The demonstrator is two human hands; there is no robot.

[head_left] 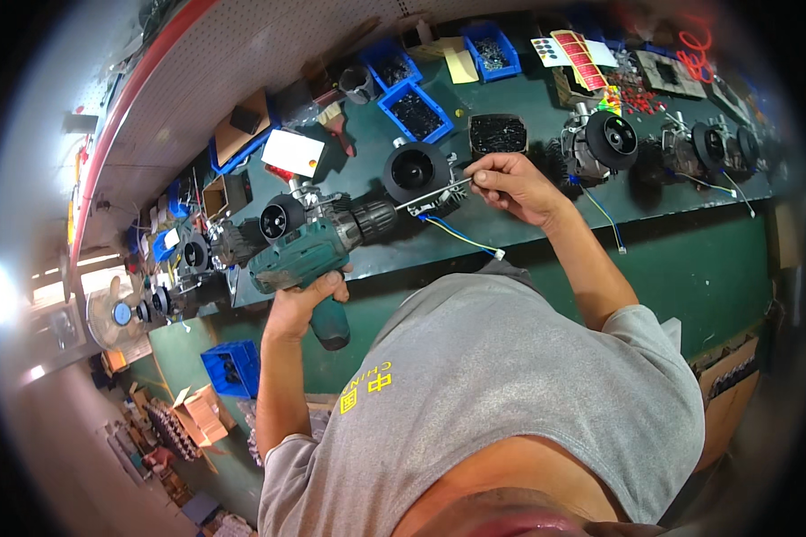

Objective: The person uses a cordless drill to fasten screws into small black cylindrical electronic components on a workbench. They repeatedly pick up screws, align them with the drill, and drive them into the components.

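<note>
My left hand [306, 302] is wrapped round the grip of a green and black cordless drill [300, 253], which is tilted with its chuck toward the right. From the chuck runs a long thin metal driver bit [432, 194]. At its far end, the thumb and fingers of my right hand [518, 186] are pinched together on the tip; whether a screw is there too is hidden. Just behind the bit stands a motor unit with a round black fan housing [415, 168]. A yellow and blue cable [461, 237] with a white plug trails from it over the bench edge.
More such motor units [600, 143] stand in a row along the green bench [546, 234], on both sides. Behind are blue bins [415, 111] of small parts, a box of black pieces [499, 134], a brush [335, 125] and a white card [293, 153].
</note>
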